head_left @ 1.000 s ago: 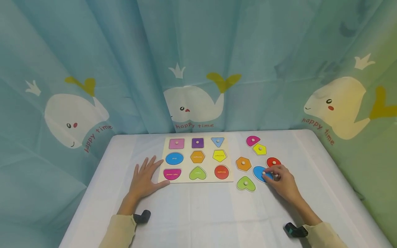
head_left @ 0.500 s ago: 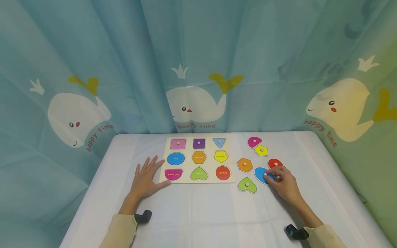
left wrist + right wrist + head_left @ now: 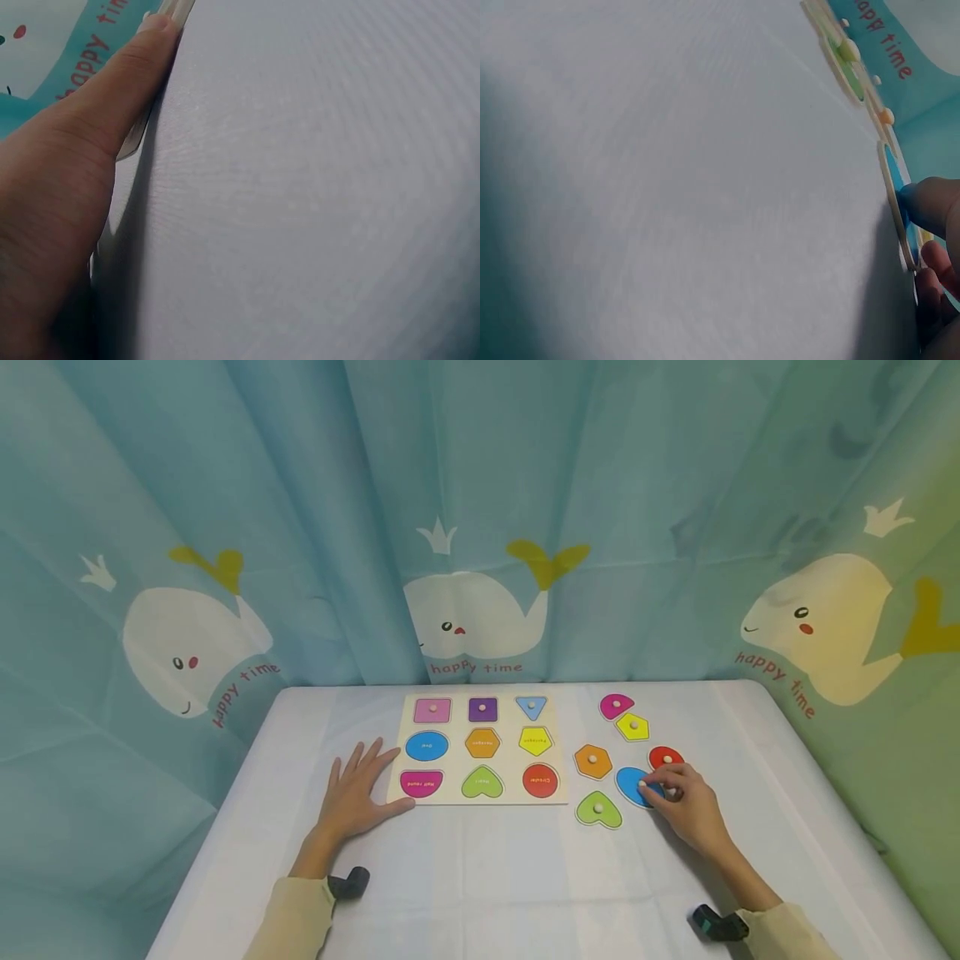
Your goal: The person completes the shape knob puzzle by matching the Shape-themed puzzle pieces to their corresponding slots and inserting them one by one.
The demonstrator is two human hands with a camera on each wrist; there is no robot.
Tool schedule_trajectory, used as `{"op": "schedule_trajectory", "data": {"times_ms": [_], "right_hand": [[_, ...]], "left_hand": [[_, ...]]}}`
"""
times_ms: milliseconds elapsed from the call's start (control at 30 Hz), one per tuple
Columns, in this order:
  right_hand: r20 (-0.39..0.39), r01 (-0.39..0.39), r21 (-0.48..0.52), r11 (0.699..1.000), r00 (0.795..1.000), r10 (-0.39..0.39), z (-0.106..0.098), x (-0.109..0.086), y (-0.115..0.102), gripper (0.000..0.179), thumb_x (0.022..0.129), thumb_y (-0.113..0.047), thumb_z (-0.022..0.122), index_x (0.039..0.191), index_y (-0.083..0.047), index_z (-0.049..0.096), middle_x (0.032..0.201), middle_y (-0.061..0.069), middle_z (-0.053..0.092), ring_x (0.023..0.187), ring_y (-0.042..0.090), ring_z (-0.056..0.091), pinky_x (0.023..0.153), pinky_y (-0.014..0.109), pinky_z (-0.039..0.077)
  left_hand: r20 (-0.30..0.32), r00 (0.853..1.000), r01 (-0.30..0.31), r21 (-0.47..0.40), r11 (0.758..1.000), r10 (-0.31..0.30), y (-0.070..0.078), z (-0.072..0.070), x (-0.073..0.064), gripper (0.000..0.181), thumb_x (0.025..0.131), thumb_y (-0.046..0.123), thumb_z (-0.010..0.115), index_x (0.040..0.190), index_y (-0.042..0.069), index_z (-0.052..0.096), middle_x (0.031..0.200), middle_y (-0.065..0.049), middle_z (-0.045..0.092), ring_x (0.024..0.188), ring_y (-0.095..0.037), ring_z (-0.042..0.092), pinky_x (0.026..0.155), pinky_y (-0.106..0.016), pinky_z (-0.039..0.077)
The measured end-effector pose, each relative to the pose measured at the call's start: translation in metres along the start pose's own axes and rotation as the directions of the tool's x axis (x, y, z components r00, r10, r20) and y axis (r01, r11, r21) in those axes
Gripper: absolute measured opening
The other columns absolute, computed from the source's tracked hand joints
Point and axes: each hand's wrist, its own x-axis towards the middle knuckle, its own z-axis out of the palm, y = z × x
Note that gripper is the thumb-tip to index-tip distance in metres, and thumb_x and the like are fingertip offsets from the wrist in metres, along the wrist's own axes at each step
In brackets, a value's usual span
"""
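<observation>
My left hand [image 3: 354,797] lies with its fingers spread at the left edge of a cream shape-puzzle board [image 3: 455,760]. Its thumb touches the board's near left corner, also in the left wrist view, where the thumb [image 3: 124,82] rests on the board's edge. To the board's right, my right hand [image 3: 688,808] pinches the small knob of a blue oval puzzle piece [image 3: 628,781] between thumb and finger. That piece [image 3: 889,176] appears flat on the table in the right wrist view. A red piece [image 3: 662,752] is partly hidden behind the right hand.
Loose knobbed pieces lie nearby: a green heart [image 3: 588,814], an orange hexagon [image 3: 583,762], a yellow pentagon [image 3: 642,731] and a magenta half-round [image 3: 609,709]. Pink, purple [image 3: 483,717] and light blue pieces with knobs sit in the board's far row. A curtain [image 3: 637,510] hangs behind the white table [image 3: 487,893].
The head view has shifted slightly. Both hands and the pieces stay as they were, with the right hand still at the blue oval's knob.
</observation>
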Motion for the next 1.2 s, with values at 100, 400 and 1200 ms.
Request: {"op": "schedule_trajectory", "data": {"times_ms": [100, 400, 1200], "right_hand": [[0.013, 0.008, 0.01, 1.0, 1.0, -0.008, -0.003, 0.003, -0.001, 0.015, 0.087, -0.009, 0.082, 0.101, -0.004, 0.078, 0.114, 0.015, 0.061, 0.09, 0.026, 0.057, 0.068, 0.013, 0.049], [0.043, 0.035, 0.028, 0.999, 0.998, -0.037, -0.014, 0.019, -0.006, 0.014, 0.09, -0.01, 0.08, 0.103, -0.004, 0.078, 0.116, 0.017, 0.061, 0.091, 0.028, 0.057, 0.072, 0.014, 0.048], [0.06, 0.1, 0.134, 0.986, 0.992, -0.109, 0.011, 0.078, -0.069, 0.018, 0.091, -0.012, 0.078, 0.106, -0.003, 0.078, 0.122, 0.018, 0.061, 0.109, 0.036, 0.06, 0.083, 0.034, 0.059]], "left_hand": [[0.014, 1.0, 0.007, -0.004, 1.0, -0.007, 0.001, -0.001, 0.0, 0.094, 0.078, 0.06, 0.079, 0.155, 0.017, 0.046, 0.167, -0.015, 0.028, 0.155, -0.043, 0.014, 0.119, -0.072, 0.002], [0.025, 1.0, 0.012, -0.019, 1.0, -0.011, 0.002, -0.003, 0.0, 0.094, 0.079, 0.058, 0.078, 0.156, 0.016, 0.046, 0.167, -0.017, 0.028, 0.155, -0.045, 0.012, 0.119, -0.072, 0.0], [-0.005, 1.0, -0.005, -0.001, 1.0, 0.005, -0.003, 0.003, -0.001, 0.095, 0.077, 0.064, 0.077, 0.155, 0.018, 0.047, 0.166, -0.017, 0.031, 0.154, -0.045, 0.015, 0.118, -0.074, 0.003]]}}
